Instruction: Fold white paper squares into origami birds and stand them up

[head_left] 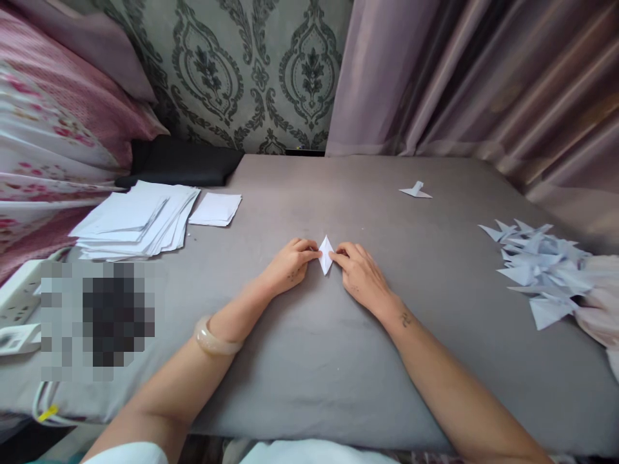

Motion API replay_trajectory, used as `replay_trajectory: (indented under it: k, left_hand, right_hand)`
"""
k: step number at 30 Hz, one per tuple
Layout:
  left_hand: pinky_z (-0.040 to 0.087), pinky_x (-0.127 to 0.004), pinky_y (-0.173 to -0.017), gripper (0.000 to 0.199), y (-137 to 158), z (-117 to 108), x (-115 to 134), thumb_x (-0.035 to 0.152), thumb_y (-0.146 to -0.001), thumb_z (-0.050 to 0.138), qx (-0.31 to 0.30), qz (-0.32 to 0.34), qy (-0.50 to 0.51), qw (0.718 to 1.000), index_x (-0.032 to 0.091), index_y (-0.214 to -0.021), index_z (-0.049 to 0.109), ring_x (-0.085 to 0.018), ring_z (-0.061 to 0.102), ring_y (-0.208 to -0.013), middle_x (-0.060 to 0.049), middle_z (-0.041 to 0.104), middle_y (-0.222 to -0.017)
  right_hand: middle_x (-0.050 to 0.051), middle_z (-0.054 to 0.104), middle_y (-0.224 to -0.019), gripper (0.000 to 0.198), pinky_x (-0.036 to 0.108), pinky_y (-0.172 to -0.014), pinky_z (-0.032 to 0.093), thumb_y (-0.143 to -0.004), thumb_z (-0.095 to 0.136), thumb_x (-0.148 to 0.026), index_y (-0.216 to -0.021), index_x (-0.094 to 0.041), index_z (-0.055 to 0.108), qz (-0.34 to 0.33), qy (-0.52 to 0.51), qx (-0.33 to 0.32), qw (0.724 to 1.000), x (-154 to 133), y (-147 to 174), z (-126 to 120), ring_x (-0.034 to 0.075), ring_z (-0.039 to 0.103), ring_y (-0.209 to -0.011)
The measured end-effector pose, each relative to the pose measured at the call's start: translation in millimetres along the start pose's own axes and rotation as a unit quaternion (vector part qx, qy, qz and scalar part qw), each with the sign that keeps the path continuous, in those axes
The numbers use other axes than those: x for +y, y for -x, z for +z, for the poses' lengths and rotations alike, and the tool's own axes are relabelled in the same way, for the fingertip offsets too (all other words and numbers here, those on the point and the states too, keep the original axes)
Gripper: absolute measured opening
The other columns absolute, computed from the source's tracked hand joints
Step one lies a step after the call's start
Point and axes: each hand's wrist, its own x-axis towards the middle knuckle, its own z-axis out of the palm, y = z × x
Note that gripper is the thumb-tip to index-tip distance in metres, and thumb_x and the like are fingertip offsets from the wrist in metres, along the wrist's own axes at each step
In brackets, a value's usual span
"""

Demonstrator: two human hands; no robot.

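Observation:
A small white paper folded into a diamond point(325, 256) lies near the middle of the grey-covered table, one point facing away and one facing me. My left hand point(293, 263) pinches its left corner between thumb and fingers. From the other side, my right hand point(360, 274) holds the right corner, fingers bent together. A lengthwise crease seems to run down the paper's middle. Both hands rest low, close to the cloth.
Paper sheets point(130, 219) are stacked at left, beside smaller squares point(215, 209). Folded paper pieces point(546, 264) form a heap at right; a single one point(416, 190) lies farther back. A power strip point(22, 290) sits at the left edge, near a blurred-out patch.

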Motion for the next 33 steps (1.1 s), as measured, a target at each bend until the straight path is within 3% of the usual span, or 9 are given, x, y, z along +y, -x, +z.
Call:
replay_trajectory:
  k: [4,7,14,18,22,26,28,31,33]
  left_hand:
    - [0.046,-0.036,-0.092,0.024,-7.4,4.9,1.1,0.014,-0.089,0.042,0.077,-0.121,0.081,0.986,0.013,-0.094,0.066,-0.02,0.058,-0.099,-0.012,0.063,-0.106]
    - [0.047,-0.037,-0.088,0.019,-14.4,10.1,4.7,0.024,-0.088,0.051,0.091,-0.185,0.092,0.974,0.013,-0.082,0.065,-0.021,0.058,-0.093,-0.012,0.062,-0.097]
    - [0.044,-0.041,-0.091,0.011,-21.4,18.6,6.8,0.026,-0.075,0.068,0.114,-0.229,0.133,0.957,0.015,-0.072,0.067,-0.023,0.055,-0.099,-0.01,0.06,-0.098]
    - [0.047,-0.031,-0.078,0.019,-18.7,12.9,13.5,0.033,-0.076,0.067,0.142,-0.216,0.313,0.914,0.014,-0.076,0.065,-0.016,0.059,-0.084,-0.007,0.065,-0.091]
    - [0.046,-0.025,-0.067,0.028,-16.6,3.9,27.1,0.038,-0.072,0.072,0.144,-0.203,0.439,0.863,0.012,-0.076,0.063,-0.011,0.058,-0.066,-0.003,0.065,-0.072]
    - [0.047,-0.025,-0.069,0.03,-17.3,0.2,36.6,0.034,-0.07,0.076,0.176,-0.182,0.514,0.82,0.014,-0.087,0.06,-0.011,0.06,-0.068,-0.001,0.065,-0.074]
    - [0.047,-0.026,-0.073,0.036,-17.6,1.5,38.8,0.031,-0.068,0.078,0.177,-0.188,0.544,0.799,0.015,-0.095,0.059,-0.011,0.061,-0.073,-0.002,0.066,-0.08]
    - [0.046,-0.029,-0.082,0.037,-17.9,5.9,40.3,0.028,-0.066,0.079,0.151,-0.189,0.564,0.79,0.015,-0.095,0.06,-0.014,0.062,-0.083,-0.004,0.067,-0.09]
    - [0.046,-0.03,-0.084,0.032,-18.1,8.7,40.7,0.028,-0.068,0.078,0.145,-0.183,0.563,0.793,0.015,-0.093,0.063,-0.015,0.062,-0.086,-0.004,0.067,-0.09]
  right_hand:
    - [0.006,0.065,-0.105,0.046,0.032,-0.087,0.047,-0.079,0.038,0.0,-0.105,-0.022,0.069,0.048,-0.133,0.052,0.989,9.4,-5.4,6.2,0.018,0.058,-0.097]
    - [0.005,0.068,-0.098,0.043,0.03,-0.083,0.049,-0.077,0.038,-0.001,-0.101,-0.02,0.068,0.123,-0.21,0.1,0.965,12.9,-9.1,10.4,0.015,0.063,-0.086]
    - [0.007,0.068,-0.1,0.033,0.036,-0.088,0.048,-0.078,0.044,-0.008,-0.099,-0.02,0.067,0.138,-0.245,0.092,0.955,7.6,-12.8,13.7,0.018,0.063,-0.092]
    - [0.011,0.067,-0.109,0.036,0.036,-0.085,0.05,-0.078,0.055,-0.018,-0.114,-0.019,0.058,0.194,-0.414,0.104,0.884,5.2,-14.2,6.8,0.019,0.064,-0.097]
    - [0.008,0.07,-0.102,0.046,0.038,-0.088,0.049,-0.072,0.07,-0.032,-0.115,-0.02,0.058,0.184,-0.544,0.063,0.816,-3.4,-13.3,-6.4,0.019,0.065,-0.092]
    - [0.003,0.071,-0.083,0.026,0.036,-0.084,0.048,-0.068,0.074,-0.033,-0.09,-0.021,0.068,0.186,-0.597,0.061,0.778,-11.8,-12.9,-13.1,0.017,0.065,-0.082]
    - [0.0,0.069,-0.079,0.022,0.033,-0.078,0.049,-0.064,0.076,-0.03,-0.082,-0.021,0.067,0.221,-0.63,0.082,0.74,-14.1,-13.5,-13.8,0.015,0.064,-0.077]
    - [-0.002,0.068,-0.078,0.025,0.032,-0.079,0.049,-0.058,0.08,-0.025,-0.078,-0.022,0.065,0.256,-0.694,0.094,0.666,-17.1,-14.4,-14.3,0.014,0.063,-0.078]
    - [-0.002,0.068,-0.081,0.026,0.032,-0.082,0.049,-0.058,0.08,-0.025,-0.079,-0.022,0.064,0.256,-0.72,0.074,0.641,-19.1,-14.7,-14.0,0.015,0.063,-0.082]
